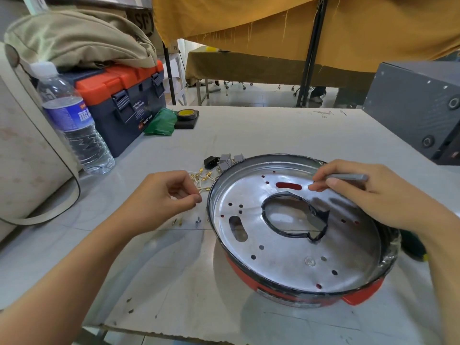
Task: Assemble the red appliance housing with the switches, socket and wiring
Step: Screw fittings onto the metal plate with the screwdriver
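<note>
Housing (293,245) beneath right hand (373,192) gripping grey tool (348,176).

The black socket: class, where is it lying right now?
The black socket lies on the table, just beyond the housing's far-left rim, beside the grey switches.

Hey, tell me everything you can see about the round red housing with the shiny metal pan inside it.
The round red housing sits open side up on the white table. Its shiny metal liner has a black-taped rim, many small holes, two oblong slots and a large central cutout edged in black. A red tab juts out at the near right. The right hand, holding a grey tool, reaches over its far rim.
</note>
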The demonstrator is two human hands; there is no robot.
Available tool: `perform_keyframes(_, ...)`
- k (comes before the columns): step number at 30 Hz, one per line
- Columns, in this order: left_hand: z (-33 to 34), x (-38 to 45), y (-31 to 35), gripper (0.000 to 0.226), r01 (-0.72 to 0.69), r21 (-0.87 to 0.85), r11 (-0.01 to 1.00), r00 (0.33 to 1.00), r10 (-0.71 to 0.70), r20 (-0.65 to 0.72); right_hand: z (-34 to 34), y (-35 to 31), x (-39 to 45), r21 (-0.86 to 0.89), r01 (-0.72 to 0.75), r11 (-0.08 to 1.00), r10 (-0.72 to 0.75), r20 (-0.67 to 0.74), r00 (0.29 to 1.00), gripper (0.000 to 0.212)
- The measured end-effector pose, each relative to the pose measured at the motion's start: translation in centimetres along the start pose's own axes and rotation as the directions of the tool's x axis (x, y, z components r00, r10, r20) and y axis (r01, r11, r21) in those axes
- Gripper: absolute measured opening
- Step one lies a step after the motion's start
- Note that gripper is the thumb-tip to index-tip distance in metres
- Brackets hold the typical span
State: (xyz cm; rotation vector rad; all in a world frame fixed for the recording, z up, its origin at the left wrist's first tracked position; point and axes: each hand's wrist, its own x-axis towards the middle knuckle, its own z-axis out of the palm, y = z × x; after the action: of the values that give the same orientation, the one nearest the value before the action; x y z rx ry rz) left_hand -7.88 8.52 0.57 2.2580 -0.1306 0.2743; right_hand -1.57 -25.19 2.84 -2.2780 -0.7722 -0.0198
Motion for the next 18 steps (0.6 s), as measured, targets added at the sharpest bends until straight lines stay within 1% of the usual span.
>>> perform_keyframes(2, -0.3, 0.1, 0.3, 0.007, -0.019, -0.045, 0.999, 1.000, 0.018, -0.014, -0.1, -0.1, 0.0, -0.125, -0.022, 0.992, 0.028, 0.042, 0.999, 0.019)
perform_keyframes(5, -0.6, 0.3, 0.9, 0.006, -0.057, -0.090, 0.994, 0.998, 0.055, -0.025, 0.0, -0.2, -0.1, -0.215, -0.033, 0.976, 0.053, 0.088, 0.995, 0.020)
perform_keyframes(8, -0.5, 0.6, 1.5, 0.011, -0.092, -0.111, 0.990, 0.996, 0.091, -0.013, 0.1, -0.2, -0.1, -0.240, -0.014, 0.971, 0.037, 0.089, 0.995, 0.020)
perform_keyframes(12, -0.3, 0.9, 2.3, 0.019, -0.142, -0.029, 0.989, 0.990, 0.143, 0.020, 0.0, 0.1, -0.1, -0.248, -0.002, 0.969, 0.024, 0.086, 0.996, 0.019)
perform_keyframes(15, -0.2, 1.1, 2.7, 0.019, -0.179, 0.020, 0.984, 0.983, 0.178, 0.047, 0.0, 0.2, -0.1, -0.254, 0.013, 0.967, 0.008, 0.081, 0.997, 0.019)
perform_keyframes(18, -0.1, 1.3, 2.9, 0.018, -0.191, 0.029, 0.981, 0.981, 0.189, 0.052, 0.0, 0.2, -0.2, -0.254, 0.014, 0.967, 0.007, 0.081, 0.997, 0.019)
